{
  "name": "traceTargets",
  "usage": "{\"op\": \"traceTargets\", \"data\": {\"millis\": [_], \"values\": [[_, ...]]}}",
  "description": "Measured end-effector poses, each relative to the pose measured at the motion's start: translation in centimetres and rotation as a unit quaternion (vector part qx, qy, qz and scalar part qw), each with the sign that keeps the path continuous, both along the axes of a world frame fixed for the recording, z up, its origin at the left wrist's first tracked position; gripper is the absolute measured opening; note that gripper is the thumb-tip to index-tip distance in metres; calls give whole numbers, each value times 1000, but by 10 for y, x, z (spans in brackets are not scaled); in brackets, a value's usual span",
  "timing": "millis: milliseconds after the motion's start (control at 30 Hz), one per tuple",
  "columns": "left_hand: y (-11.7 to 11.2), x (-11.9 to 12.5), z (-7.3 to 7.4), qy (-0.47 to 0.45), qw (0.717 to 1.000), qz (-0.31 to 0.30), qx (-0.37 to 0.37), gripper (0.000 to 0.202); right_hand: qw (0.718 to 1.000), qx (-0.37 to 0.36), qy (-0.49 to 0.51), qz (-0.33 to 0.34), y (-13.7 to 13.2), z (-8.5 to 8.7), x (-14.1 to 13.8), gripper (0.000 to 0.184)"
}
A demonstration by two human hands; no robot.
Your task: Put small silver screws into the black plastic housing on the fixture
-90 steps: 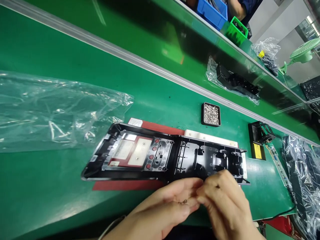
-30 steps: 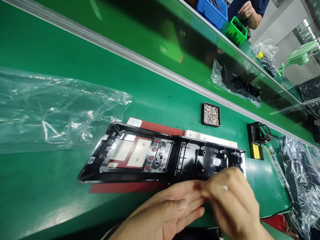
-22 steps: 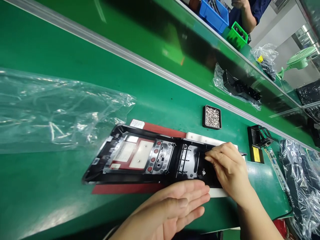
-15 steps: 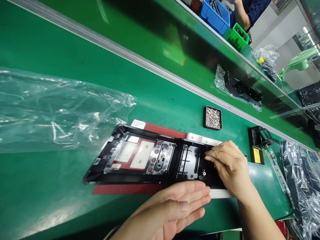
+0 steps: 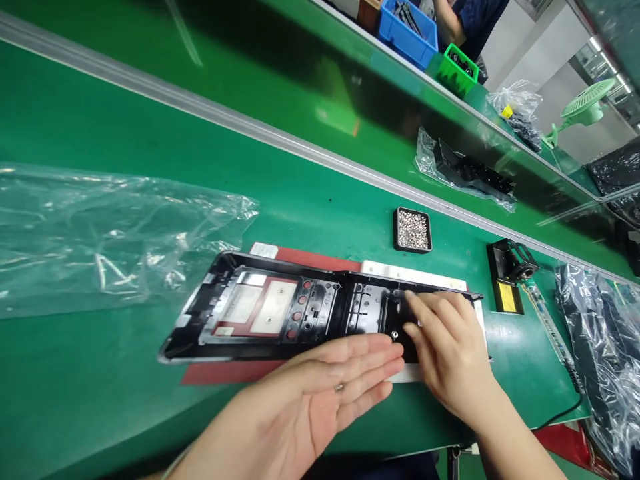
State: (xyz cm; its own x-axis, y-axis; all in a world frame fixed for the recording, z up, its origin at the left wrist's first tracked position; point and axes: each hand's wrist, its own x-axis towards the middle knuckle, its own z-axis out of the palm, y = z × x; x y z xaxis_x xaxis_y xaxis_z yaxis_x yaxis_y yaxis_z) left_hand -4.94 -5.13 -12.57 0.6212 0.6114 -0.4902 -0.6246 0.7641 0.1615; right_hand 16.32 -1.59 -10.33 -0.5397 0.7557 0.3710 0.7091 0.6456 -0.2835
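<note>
A long black plastic housing [image 5: 280, 310] lies open side up on a red and white fixture [image 5: 225, 372] on the green bench. My left hand [image 5: 310, 393] is held palm up, fingers flat and together, just in front of the housing, with a small screw [image 5: 339, 387] resting on the fingers. My right hand [image 5: 445, 347] rests on the housing's right part, its fingers bent and pointing left near a screw boss [image 5: 395, 335]. Whether the fingertips pinch anything I cannot make out.
A black tray of small screws [image 5: 413, 230] sits behind the housing. A crumpled clear plastic bag [image 5: 110, 233] lies at the left. A black device with a yellow label [image 5: 507, 280] and bagged black parts [image 5: 600, 340] are at the right. Another person works by the blue bin [image 5: 405, 33].
My right hand left my left palm, reached over the housing's right part and slid slightly toward the near edge. My left hand stayed flat, palm up; a screw now shows on it.
</note>
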Motion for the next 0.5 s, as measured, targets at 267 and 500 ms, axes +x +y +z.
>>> {"op": "traceTargets", "data": {"millis": [267, 500], "values": [[58, 18, 61, 160, 983, 55, 75, 50, 972, 82, 204, -83, -45, -3, 31, 32], [158, 78, 65, 271, 944, 32, 185, 59, 967, 132, 204, -74, -78, -39, 45, 25]]}}
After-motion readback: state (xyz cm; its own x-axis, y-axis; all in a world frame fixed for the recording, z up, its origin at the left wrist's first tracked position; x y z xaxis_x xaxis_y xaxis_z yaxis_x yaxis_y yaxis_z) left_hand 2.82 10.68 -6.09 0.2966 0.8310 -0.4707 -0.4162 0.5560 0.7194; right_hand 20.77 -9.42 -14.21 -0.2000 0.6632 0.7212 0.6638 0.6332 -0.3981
